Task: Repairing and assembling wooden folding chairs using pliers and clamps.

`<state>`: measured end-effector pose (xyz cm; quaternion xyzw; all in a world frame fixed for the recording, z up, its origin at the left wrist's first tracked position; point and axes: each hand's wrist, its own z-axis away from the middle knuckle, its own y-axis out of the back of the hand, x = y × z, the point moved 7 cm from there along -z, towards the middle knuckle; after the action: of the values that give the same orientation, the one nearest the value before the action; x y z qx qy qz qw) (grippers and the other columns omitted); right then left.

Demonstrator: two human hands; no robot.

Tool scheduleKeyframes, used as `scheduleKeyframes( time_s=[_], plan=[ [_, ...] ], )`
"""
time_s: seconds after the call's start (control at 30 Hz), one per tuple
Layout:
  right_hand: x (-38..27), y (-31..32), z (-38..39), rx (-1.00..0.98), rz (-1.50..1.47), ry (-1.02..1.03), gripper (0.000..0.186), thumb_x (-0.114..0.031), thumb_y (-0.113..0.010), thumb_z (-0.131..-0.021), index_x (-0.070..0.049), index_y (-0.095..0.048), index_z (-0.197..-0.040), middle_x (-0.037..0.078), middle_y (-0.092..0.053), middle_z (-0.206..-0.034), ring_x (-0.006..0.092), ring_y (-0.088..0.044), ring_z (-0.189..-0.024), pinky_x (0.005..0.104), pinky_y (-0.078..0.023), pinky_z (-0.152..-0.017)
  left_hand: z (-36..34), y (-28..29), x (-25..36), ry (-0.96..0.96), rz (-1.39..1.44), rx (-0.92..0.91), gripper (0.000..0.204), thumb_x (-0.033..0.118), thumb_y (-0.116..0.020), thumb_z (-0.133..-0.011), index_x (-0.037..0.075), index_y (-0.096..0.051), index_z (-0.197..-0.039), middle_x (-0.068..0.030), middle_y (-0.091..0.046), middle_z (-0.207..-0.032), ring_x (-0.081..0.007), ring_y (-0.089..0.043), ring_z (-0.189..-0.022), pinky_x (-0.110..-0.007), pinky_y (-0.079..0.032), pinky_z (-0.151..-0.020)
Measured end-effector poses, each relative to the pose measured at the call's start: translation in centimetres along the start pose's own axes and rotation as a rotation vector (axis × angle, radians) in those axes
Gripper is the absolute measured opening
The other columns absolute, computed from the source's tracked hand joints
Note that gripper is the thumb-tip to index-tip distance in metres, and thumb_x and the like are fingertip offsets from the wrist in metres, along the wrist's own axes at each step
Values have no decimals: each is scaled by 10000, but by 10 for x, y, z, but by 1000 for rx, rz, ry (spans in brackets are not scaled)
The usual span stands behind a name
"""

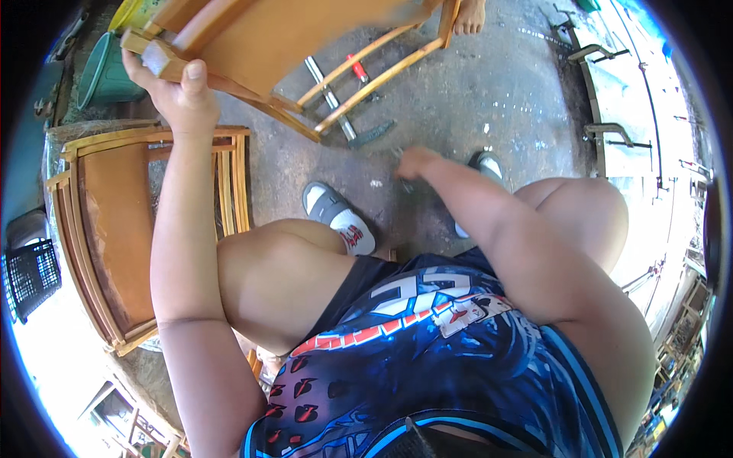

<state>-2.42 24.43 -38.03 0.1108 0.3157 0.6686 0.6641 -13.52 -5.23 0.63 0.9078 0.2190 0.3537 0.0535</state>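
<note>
My left hand [183, 98] is wrapped round the end of a wooden chair frame [298, 38], its thumb over the corner. The frame is tilted, with a broad brown panel and slim slatted rails. Lower and to the right, my right hand [418, 162] hangs over the floor between my feet with curled fingers. A small greyish thing shows at its fingertips, too blurred to name. On the floor under the frame lie a hammer [330, 99] with a silver handle and dark head, and a red-handled tool [356, 67].
Another wooden frame with a brown panel [118, 229] stands at my left. Behind it are a green bucket [111, 72] and a black basket [32, 276]. Metal clamps [611, 133] grip a bench edge at the right. Another person's bare foot [469, 17] is at the top.
</note>
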Motion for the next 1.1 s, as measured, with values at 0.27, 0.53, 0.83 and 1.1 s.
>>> scheduleKeyframes(
  time_s=[0.27,0.53,0.83,1.1],
  plan=[
    [-89,76,0,433,-581,310,397,-370,-612,-894,-63,-657,-1141,162,-674,-1092,288,-649,-1013,373,-506,-884,23,-5,23,335,1,93,1282,418,-849,-605,74,-24,-1524,-219,-231,-1454,-354,-315,-1347,-471,-324,-1090],
    [-199,213,47,342,-752,567,347,-360,-539,-952,-56,-639,-1085,123,-686,-880,180,-675,-740,319,-534,-586,41,1,21,365,-234,145,1270,403,-843,-611,43,-30,-1518,-245,-276,-1388,-383,-321,-1323,-474,-284,-1109],
    [-177,213,37,286,-899,549,339,-375,-488,-973,-68,-628,-998,88,-658,-787,181,-639,-637,338,-521,-504,26,-20,41,409,-236,90,1280,356,-863,-587,38,-37,-1511,-242,-310,-1344,-401,-365,-1278,-476,-335,-1073],
    [-180,199,48,122,-614,420,271,-243,-447,-949,-74,-566,-774,39,-536,-589,131,-529,-487,309,-454,-436,29,-11,43,424,-261,73,1303,350,-880,-555,39,-49,-1509,-245,-339,-1319,-397,-397,-1252,-461,-363,-1053]
  ],
)
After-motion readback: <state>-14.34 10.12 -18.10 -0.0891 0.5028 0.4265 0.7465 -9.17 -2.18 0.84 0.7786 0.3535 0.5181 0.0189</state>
